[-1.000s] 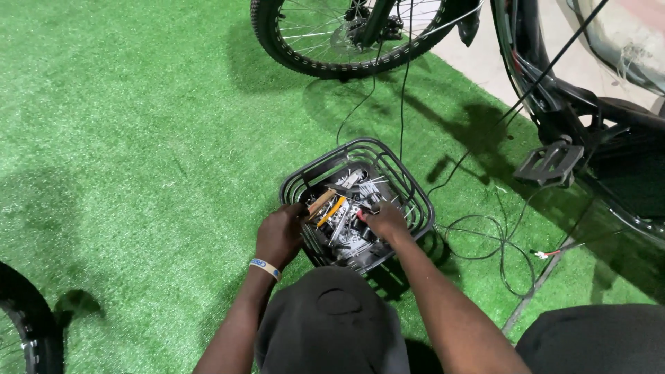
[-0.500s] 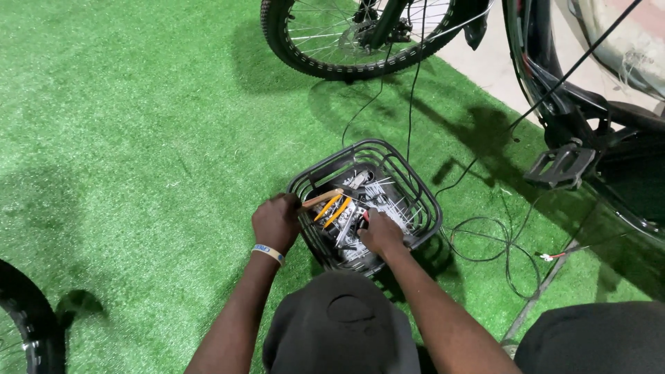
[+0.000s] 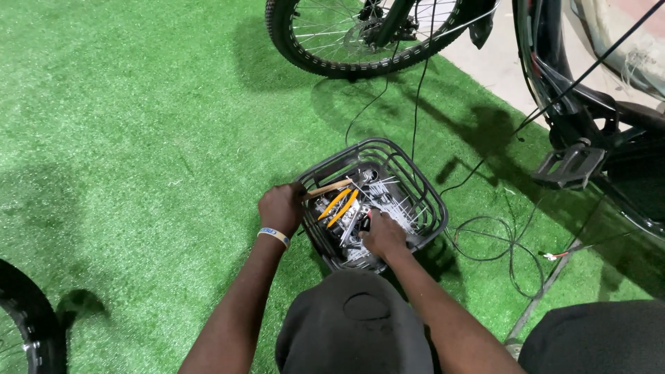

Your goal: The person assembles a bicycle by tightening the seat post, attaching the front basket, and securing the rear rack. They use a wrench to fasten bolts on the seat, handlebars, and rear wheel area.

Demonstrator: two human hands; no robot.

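Since a moment ago, the left hand (image 3: pixel 280 209) has lifted a pale wooden stick-like handle (image 3: pixel 327 188) up out of the pile, and the right hand (image 3: pixel 383 235) has slid deeper into the black wire basket (image 3: pixel 424 185). The camera view has also shifted a little, so the basket now sits lower and more to the right.

The left hand is closed around the near end of the wooden handle, at the left rim of the basket. The handle points across the basket toward its middle. The right hand is pressed down among the tools at the near side of the basket, fingers curled. I cannot tell what it holds, if anything.

It looks like the person is digging through the tools and has one of them picked out.

The basket is made of thin dark bars with gaps between them, and its corners are round. Inside it lies a heap of shiny grey metal tools (image 3: pixel 350 232), hard and jumbled. Just beside the wooden handle are pliers with smooth yellow grips (image 3: pixel 339 206).

The basket stands on fuzzy green fake grass (image 3: pixel 138 138). Behind the basket is a black bicycle wheel with a knobbly rubber tyre (image 3: pixel 332 62) and thin spokes. To the right of the basket, thin black wires (image 3: pixel 495 235) loop over the grass, and a flat black pedal (image 3: pixel 568 166) hangs further right. On the left wrist is a white band (image 3: pixel 273 235).
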